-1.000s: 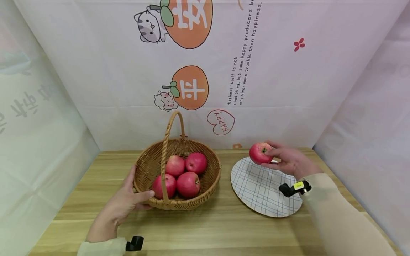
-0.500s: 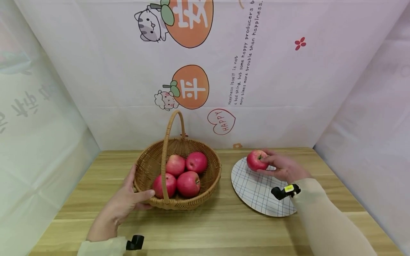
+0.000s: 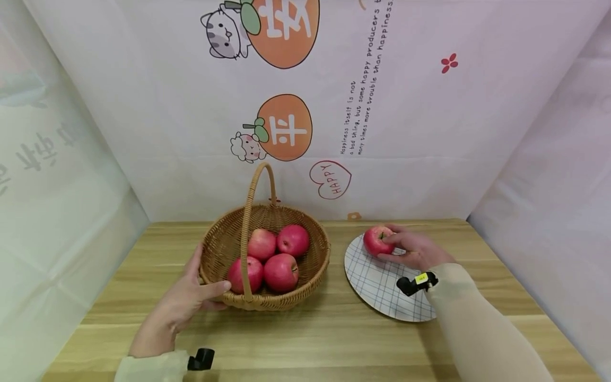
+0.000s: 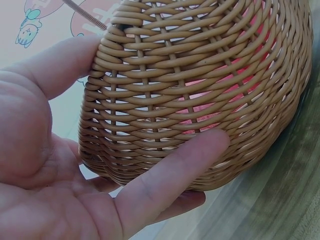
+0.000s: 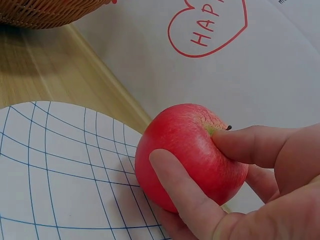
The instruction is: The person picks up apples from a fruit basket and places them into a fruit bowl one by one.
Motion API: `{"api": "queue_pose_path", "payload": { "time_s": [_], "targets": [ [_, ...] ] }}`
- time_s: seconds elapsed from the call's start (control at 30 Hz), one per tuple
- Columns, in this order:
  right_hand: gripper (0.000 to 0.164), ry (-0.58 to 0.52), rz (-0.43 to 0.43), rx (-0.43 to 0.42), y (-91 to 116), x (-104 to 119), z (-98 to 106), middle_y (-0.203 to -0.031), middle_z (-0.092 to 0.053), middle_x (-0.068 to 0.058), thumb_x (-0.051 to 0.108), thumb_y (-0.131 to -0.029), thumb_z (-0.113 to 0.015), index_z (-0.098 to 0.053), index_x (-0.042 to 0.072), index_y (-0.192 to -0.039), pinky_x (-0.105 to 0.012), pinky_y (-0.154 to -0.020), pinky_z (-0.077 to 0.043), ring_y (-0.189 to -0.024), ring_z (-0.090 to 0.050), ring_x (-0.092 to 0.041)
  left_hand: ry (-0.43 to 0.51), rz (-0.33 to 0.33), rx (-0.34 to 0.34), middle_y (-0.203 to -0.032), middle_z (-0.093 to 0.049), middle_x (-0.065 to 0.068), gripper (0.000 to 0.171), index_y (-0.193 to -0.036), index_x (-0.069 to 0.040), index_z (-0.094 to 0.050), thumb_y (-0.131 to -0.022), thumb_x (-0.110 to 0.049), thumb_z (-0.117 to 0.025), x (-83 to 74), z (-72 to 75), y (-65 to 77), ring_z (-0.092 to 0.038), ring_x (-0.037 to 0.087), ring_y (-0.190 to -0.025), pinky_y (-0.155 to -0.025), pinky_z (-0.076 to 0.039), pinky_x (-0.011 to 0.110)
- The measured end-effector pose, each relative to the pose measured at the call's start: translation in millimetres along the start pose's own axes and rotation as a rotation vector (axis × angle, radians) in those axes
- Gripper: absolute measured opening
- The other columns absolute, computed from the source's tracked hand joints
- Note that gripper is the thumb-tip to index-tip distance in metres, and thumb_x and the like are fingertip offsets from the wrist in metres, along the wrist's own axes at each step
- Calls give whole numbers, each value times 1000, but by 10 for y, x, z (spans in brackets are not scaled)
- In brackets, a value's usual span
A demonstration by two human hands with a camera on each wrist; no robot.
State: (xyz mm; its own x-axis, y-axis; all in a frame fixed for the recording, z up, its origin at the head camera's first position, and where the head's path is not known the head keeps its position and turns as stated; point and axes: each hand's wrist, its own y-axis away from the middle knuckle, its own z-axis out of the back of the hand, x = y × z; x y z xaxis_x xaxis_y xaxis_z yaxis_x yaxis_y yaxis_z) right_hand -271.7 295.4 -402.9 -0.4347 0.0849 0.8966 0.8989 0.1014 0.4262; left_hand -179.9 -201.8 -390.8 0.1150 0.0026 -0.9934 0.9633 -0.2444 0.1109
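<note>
My right hand grips a red apple low over the far left part of a round white plate with a blue grid. In the right wrist view, the thumb lies by the stem of the apple and the fingers wrap its side. At the left, my left hand holds the near left side of a wicker basket with a tall handle. Several red apples lie inside it. Seen from the left wrist, thumb and fingers press the woven wall of the basket.
Basket and plate stand side by side on a wooden table, with a gap between them. A white printed backdrop rises behind the table's far edge, and white sheets flank both sides.
My right hand has moved left and slightly down with the apple, closer over the plate. My left hand and the basket have stayed in place.
</note>
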Motion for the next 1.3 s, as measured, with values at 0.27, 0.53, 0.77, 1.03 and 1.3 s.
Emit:
{"api": "queue_pose_path", "payload": {
  "time_s": [0.27, 0.53, 0.77, 1.03, 1.3],
  "targets": [
    [78, -241, -84, -82, -79, 16, -104, -158, -18, -16, -5, -95, -61, -25, 20, -160, -42, -93, -49, -136, -25, -33, -4, -2, 1, -159, 28, 14, 119, -156, -39, 16, -89, 2, -72, -1, 13, -5, -33, 57, -131, -78, -54, 55],
    [80, -276, -106, -112, -56, 32, -83, -160, -11, -17, -8, -95, -58, -23, 23, -160, -46, -95, -47, -136, -25, -37, -10, 11, 0, -158, 30, 14, 118, -156, -41, 17, -90, 1, -72, -1, 12, -9, -38, 57, -127, -79, -53, 56],
    [83, -309, -115, -94, -14, 59, -36, -163, -2, -15, -9, -94, -56, -22, 26, -161, -48, -96, -46, -138, -26, -42, -7, 13, -4, -158, 29, 15, 118, -156, -40, 17, -90, 1, -72, -9, 11, -1, -41, 56, -125, -79, -53, 56],
    [76, -151, -20, -53, 127, 203, -14, -165, 9, -13, -4, -99, -47, -15, 23, -162, -53, -102, -38, -144, -12, -48, -3, 16, -2, -158, 28, 15, 121, -157, -38, 17, -87, -2, -76, -19, 1, 3, -38, 57, -127, -79, -53, 56],
    [72, -40, 115, 1, 321, 391, -113, -164, 10, -13, 4, -102, -52, -16, 22, -162, -57, -102, -37, -143, -10, -51, -13, 13, -8, -158, 29, 15, 120, -156, -38, 17, -88, -2, -75, -10, 6, 5, -41, 56, -126, -79, -54, 55]
  ]
}}
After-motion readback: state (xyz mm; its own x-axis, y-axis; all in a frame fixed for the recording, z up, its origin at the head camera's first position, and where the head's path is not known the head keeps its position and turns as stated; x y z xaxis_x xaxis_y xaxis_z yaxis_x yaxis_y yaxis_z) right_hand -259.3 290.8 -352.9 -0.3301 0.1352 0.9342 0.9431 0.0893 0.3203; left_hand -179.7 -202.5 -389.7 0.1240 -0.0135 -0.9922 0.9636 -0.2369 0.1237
